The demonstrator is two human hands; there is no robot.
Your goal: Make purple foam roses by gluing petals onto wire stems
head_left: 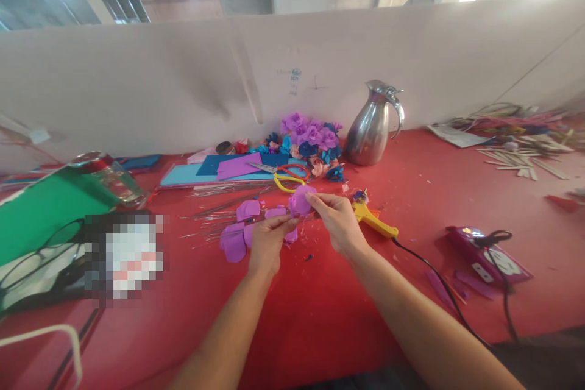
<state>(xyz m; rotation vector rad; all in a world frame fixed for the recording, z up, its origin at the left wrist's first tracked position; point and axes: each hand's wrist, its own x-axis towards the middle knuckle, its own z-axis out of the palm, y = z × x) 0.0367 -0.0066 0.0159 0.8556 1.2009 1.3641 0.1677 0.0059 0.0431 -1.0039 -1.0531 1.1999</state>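
Note:
Over the red table, both of my hands are closed around a partly formed purple paper flower. My right hand pinches a rounded petal at its right side. My left hand grips low at its base, where the fingers hide the stem. Loose purple paper petals lie just left of my left hand. Beyond the flower are scissors with yellow and red handles, resting on coloured paper sheets. A yellow glue gun lies right of my right hand, its cord running toward the front edge.
Thin wires spread left of the petals. Finished paper flowers and a steel jug stand at the back. A glass bottle leans at left; a magenta box with a cable lies at right, below wooden sticks.

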